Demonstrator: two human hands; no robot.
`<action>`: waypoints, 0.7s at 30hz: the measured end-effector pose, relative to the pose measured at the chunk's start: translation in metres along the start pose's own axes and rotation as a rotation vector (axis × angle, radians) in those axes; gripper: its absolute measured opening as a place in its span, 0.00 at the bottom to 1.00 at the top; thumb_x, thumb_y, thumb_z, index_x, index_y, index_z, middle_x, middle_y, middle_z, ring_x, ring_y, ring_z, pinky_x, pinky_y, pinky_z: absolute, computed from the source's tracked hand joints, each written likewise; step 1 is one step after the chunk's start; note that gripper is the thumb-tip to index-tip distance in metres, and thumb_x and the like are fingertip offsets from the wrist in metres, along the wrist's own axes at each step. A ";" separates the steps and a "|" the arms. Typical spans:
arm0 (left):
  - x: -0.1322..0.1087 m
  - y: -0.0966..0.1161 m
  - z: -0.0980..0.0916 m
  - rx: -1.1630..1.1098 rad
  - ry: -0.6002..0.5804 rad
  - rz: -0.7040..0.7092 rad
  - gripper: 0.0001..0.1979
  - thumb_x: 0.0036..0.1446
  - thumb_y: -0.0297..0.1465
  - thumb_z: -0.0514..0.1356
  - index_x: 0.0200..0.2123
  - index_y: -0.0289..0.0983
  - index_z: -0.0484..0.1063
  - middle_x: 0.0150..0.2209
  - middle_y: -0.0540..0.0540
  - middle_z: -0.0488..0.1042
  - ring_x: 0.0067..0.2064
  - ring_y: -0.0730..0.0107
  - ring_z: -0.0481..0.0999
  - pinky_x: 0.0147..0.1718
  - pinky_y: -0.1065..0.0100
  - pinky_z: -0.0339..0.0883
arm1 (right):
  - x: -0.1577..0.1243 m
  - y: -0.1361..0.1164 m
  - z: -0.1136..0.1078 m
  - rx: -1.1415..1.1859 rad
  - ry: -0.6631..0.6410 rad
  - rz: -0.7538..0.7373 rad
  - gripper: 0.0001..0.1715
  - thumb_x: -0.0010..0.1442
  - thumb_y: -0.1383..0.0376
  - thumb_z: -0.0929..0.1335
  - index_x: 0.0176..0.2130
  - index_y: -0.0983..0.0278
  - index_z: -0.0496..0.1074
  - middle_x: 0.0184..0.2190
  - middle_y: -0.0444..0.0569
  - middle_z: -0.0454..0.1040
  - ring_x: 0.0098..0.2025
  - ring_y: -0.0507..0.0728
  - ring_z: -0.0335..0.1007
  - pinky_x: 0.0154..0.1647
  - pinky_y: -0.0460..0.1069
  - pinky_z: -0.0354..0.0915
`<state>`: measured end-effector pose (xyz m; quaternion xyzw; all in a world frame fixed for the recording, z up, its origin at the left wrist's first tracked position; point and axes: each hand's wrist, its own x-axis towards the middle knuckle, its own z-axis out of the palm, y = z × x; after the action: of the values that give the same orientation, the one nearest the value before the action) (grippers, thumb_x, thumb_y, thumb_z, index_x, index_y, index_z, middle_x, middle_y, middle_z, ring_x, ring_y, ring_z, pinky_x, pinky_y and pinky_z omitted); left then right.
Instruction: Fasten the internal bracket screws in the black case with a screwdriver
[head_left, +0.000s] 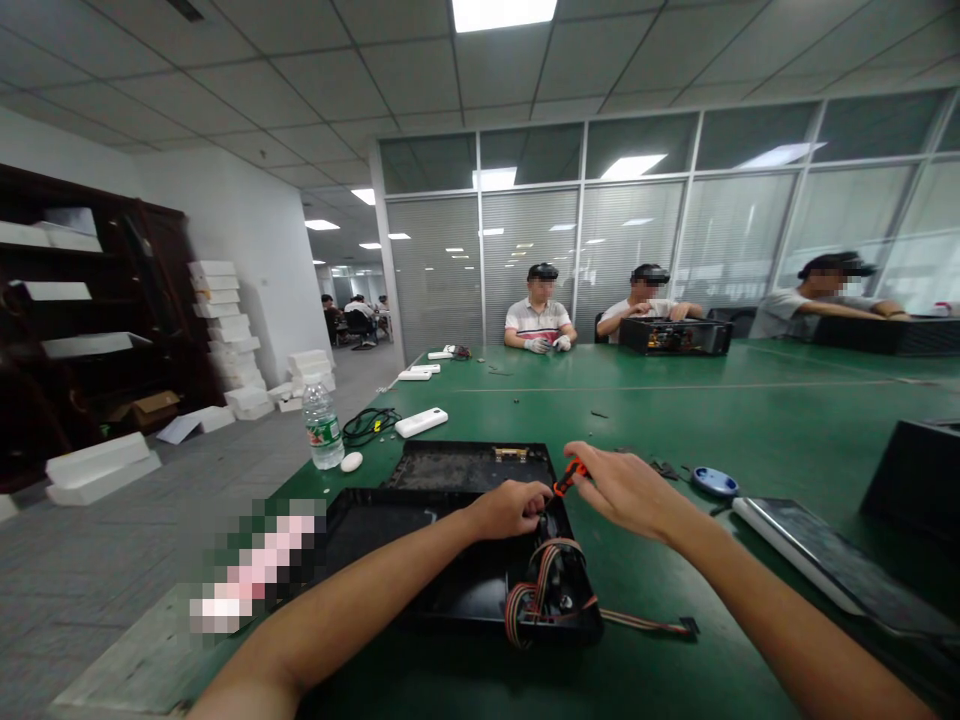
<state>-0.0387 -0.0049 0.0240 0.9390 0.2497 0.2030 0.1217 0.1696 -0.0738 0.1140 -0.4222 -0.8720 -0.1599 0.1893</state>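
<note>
An open black computer case (pixel 450 580) lies on the green table (pixel 675 410) in front of me. A bundle of striped ribbon cables (pixel 544 590) curls out of its near right corner. My left hand (pixel 510 508) is closed over the case's inside, fingers curled at a spot I cannot make out. My right hand (pixel 626 490) pinches an orange-handled screwdriver (pixel 570 477), whose tip points down toward my left hand. A black case panel (pixel 469 466) lies just behind the case.
A water bottle (pixel 323 425), a white oval object (pixel 351 461), black cables (pixel 369 424) and a white box (pixel 421 422) sit at left. A blue round object (pixel 714 482) and a flat panel (pixel 825 555) lie at right. Three people work at the table's far side.
</note>
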 end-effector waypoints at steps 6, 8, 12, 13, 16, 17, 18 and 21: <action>0.000 0.001 0.000 0.013 0.015 0.006 0.19 0.47 0.21 0.56 0.45 0.35 0.65 0.32 0.51 0.69 0.31 0.77 0.67 0.34 0.77 0.61 | 0.011 -0.001 -0.012 -0.168 -0.087 0.068 0.22 0.62 0.51 0.56 0.31 0.64 0.65 0.25 0.50 0.73 0.26 0.57 0.69 0.25 0.47 0.49; 0.001 -0.001 0.002 0.006 0.018 0.011 0.18 0.48 0.21 0.56 0.45 0.34 0.65 0.32 0.51 0.69 0.31 0.77 0.67 0.34 0.77 0.61 | 0.015 -0.001 -0.014 -0.158 -0.103 0.075 0.19 0.62 0.53 0.56 0.36 0.64 0.65 0.27 0.51 0.74 0.28 0.57 0.70 0.26 0.47 0.50; 0.002 -0.004 0.004 0.003 0.012 0.033 0.17 0.48 0.22 0.56 0.44 0.34 0.65 0.31 0.51 0.69 0.31 0.77 0.67 0.34 0.77 0.61 | 0.023 -0.006 -0.016 -0.090 -0.169 0.026 0.17 0.64 0.58 0.54 0.42 0.63 0.64 0.29 0.49 0.75 0.30 0.57 0.71 0.27 0.47 0.52; 0.002 -0.004 0.004 0.010 0.013 0.036 0.17 0.48 0.22 0.56 0.44 0.34 0.65 0.31 0.51 0.69 0.31 0.77 0.67 0.34 0.77 0.61 | 0.025 -0.007 -0.016 -0.114 -0.181 0.039 0.19 0.64 0.56 0.53 0.39 0.63 0.66 0.28 0.50 0.74 0.30 0.58 0.71 0.27 0.47 0.52; 0.001 -0.005 0.004 0.024 0.022 0.030 0.17 0.48 0.22 0.56 0.44 0.34 0.65 0.31 0.51 0.69 0.31 0.76 0.67 0.35 0.76 0.61 | 0.028 -0.010 -0.014 -0.178 -0.156 0.101 0.24 0.63 0.51 0.53 0.37 0.64 0.67 0.28 0.53 0.74 0.30 0.60 0.71 0.27 0.48 0.53; 0.001 -0.005 0.004 0.023 0.026 0.027 0.17 0.48 0.22 0.56 0.44 0.34 0.65 0.31 0.51 0.69 0.31 0.76 0.67 0.35 0.76 0.61 | 0.028 -0.010 -0.014 -0.162 -0.139 0.098 0.23 0.63 0.51 0.54 0.39 0.64 0.67 0.29 0.53 0.75 0.30 0.60 0.71 0.28 0.48 0.53; 0.000 -0.005 0.004 0.021 0.028 0.027 0.17 0.48 0.22 0.56 0.44 0.34 0.65 0.31 0.51 0.69 0.31 0.76 0.67 0.35 0.76 0.61 | 0.028 -0.010 -0.013 -0.130 -0.131 0.073 0.22 0.62 0.52 0.56 0.42 0.63 0.66 0.29 0.52 0.75 0.31 0.59 0.71 0.28 0.47 0.54; -0.001 -0.006 0.003 0.021 0.033 0.055 0.16 0.48 0.22 0.56 0.43 0.34 0.66 0.31 0.50 0.69 0.32 0.75 0.67 0.35 0.75 0.61 | 0.026 -0.008 -0.011 -0.086 -0.148 0.012 0.19 0.61 0.52 0.58 0.40 0.62 0.67 0.27 0.49 0.74 0.30 0.58 0.71 0.27 0.47 0.53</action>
<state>-0.0405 -0.0010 0.0193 0.9432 0.2280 0.2191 0.1021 0.1508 -0.0658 0.1347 -0.4455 -0.8735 -0.1644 0.1069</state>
